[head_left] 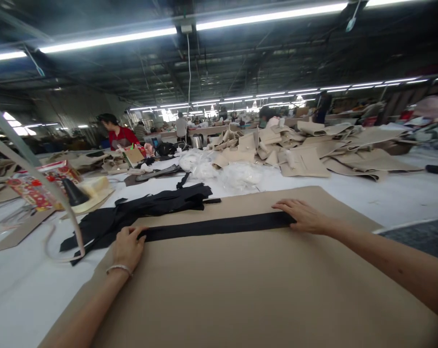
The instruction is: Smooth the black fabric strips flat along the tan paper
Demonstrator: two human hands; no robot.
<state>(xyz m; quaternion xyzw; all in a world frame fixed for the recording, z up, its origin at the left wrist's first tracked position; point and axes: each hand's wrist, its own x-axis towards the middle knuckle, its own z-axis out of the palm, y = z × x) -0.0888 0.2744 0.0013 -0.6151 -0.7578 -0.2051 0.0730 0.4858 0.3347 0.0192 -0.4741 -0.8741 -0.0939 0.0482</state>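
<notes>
A long black fabric strip (219, 226) lies stretched across a large tan sheet (240, 285). My left hand (128, 246), with a beaded bracelet at the wrist, pinches the strip's left end. At the other end, the fingers of my right hand (303, 216) are closed over the strip. The strip looks flat and nearly straight between both hands. Just beyond it, a heap of black fabric strips (157, 203) overlaps the sheet's far left edge.
Tan cut pieces (305, 145) are piled at the back right, beside clear plastic bags (240, 175). On the left stand a bent pale tube (64, 193), a red patterned box (41, 186) and a black cone (74, 192). A person in red (122, 135) is farther back.
</notes>
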